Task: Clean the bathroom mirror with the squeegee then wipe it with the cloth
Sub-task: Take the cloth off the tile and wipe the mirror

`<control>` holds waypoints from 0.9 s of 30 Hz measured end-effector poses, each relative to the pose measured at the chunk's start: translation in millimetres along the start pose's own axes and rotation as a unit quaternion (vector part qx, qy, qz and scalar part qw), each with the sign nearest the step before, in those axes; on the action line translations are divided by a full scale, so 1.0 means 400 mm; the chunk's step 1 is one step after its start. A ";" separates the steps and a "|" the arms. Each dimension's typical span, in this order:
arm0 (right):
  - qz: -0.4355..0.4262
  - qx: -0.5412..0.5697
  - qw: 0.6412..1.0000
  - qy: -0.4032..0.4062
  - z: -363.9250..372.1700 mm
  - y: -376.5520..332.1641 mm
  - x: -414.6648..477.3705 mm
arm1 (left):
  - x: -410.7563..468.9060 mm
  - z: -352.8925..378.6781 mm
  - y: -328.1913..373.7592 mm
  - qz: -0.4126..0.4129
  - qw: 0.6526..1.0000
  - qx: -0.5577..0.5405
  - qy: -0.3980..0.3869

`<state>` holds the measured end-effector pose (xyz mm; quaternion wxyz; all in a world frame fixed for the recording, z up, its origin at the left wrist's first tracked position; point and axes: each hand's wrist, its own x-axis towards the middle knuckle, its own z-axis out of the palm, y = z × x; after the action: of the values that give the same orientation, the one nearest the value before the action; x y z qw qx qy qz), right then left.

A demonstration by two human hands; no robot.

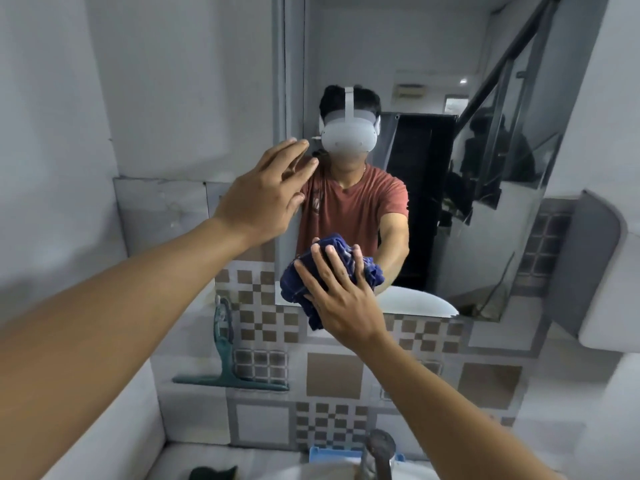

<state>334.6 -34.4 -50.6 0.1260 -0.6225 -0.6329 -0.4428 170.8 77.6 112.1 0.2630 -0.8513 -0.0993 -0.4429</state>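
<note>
Now the right hand (341, 299) presses the cloth (298, 282), fingers flat, low on the mirror (398, 64); left hand (263, 199), fingers spread, at its left edge; squeegee (228, 382) and blue tray (320, 453) below it.

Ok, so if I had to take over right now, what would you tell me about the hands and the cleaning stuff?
Left hand: open, fingers straight, raised by the left edge of the mirror, holding nothing.
Right hand: fingers spread, pressing the bunched blue cloth against the bottom of the mirror.
Squeegee: set down on the ledge below and left of the mirror, handle up against the tiled wall.
Done: the squeegee step looks finished, since it is put aside.
Left: wipe the rest of the glass with the cloth, working up from the bottom.
</note>
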 end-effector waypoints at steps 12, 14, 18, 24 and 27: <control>-0.116 0.006 0.987 -0.111 -0.005 -0.091 0.021 | 0.001 -0.020 0.005 0.017 0.999 0.027 0.005; -0.144 0.023 0.979 -0.142 -0.010 -0.096 0.007 | 0.003 -0.023 0.007 0.013 0.999 0.029 0.007; -0.137 0.128 0.963 -0.194 -0.060 -0.102 -0.016 | 0.006 -0.038 0.014 0.002 1.000 0.020 -0.011; 0.127 0.371 0.907 -0.152 -0.169 -0.099 -0.029 | -0.011 -0.057 0.027 -0.032 0.998 -0.008 -0.059; 0.246 0.443 0.857 -0.097 -0.195 -0.077 -0.012 | -0.045 -0.061 0.048 -0.072 0.993 -0.070 -0.063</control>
<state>277.1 -88.6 -21.5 0.4315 -0.6760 -0.5974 -0.0077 150.7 49.6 102.1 0.1628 -0.8846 -0.1456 -0.4120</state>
